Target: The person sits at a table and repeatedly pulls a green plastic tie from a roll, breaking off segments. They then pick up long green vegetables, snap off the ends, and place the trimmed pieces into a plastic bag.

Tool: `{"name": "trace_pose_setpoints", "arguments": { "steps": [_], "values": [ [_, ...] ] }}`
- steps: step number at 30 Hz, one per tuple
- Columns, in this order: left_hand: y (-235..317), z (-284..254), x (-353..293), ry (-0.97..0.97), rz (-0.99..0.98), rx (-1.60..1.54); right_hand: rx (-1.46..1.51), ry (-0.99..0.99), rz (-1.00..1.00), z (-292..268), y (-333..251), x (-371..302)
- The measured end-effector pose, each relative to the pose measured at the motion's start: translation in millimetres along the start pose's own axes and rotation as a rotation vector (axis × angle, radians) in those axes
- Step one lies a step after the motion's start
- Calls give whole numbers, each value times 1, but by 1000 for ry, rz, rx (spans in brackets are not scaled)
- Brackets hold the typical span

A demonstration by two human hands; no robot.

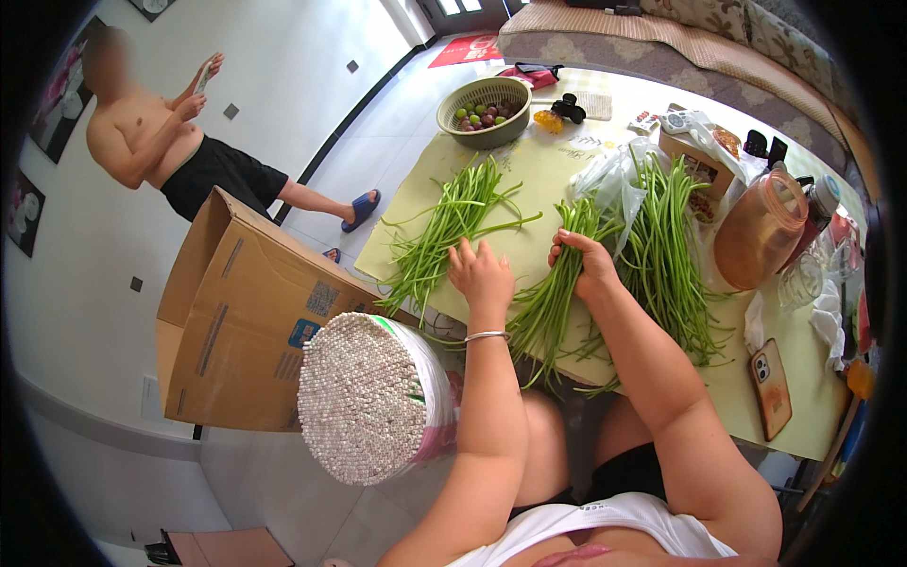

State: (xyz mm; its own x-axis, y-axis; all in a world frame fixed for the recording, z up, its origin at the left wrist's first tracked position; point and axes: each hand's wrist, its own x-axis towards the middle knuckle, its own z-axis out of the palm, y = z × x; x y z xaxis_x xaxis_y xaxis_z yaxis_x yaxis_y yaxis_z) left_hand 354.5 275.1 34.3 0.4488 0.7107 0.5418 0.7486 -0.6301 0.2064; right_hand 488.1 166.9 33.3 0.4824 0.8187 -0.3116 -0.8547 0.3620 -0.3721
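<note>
My right hand (588, 263) is closed around a bunch of long, thin green vegetable stems (551, 317), whose lower ends hang toward the table's near edge. To the left, my left hand (484, 274), with a silver bangle at the wrist, has its fingers apart at the edge of a loose pile of the same stems (444, 222). Another thick pile of stems (666, 265) lies just right of my right hand, partly beside a clear plastic bag (612, 194). I cannot tell whether my left fingertips touch the left pile.
A basket of grapes (448, 115) stands at the far side of the yellow-covered table (402, 250). On the right are an orange jar (756, 231) and a phone (770, 387). A cardboard box (255, 321) and a bundle of white sticks (364, 402) stand left; another person (142, 142) stands beyond.
</note>
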Motion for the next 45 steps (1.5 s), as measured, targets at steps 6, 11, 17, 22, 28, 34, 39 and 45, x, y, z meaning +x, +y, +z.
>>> {"name": "trace_pose_setpoints", "arguments": {
  "steps": [6,11,17,22,28,34,39,45],
  "values": [
    [21,-29,5,-391,-94,-238,-25,-5,6,-7,-3,2],
    [42,-43,-1,-274,24,-632,-104,16,79,-9,-4,4],
    [44,-47,-5,-335,128,-940,-7,-47,171,-3,-5,-2],
    [18,-49,0,-551,-26,-798,-6,-63,60,2,-5,-5],
    [2,-14,4,-202,72,-294,-110,-15,28,8,-6,-11],
    [13,3,1,-340,96,-264,-90,-44,8,8,-6,-12],
    [17,-3,3,-351,79,-311,-17,-70,-7,1,-6,-6],
    [12,-5,3,-193,39,-473,23,-68,5,1,-4,-3]
  ]
}}
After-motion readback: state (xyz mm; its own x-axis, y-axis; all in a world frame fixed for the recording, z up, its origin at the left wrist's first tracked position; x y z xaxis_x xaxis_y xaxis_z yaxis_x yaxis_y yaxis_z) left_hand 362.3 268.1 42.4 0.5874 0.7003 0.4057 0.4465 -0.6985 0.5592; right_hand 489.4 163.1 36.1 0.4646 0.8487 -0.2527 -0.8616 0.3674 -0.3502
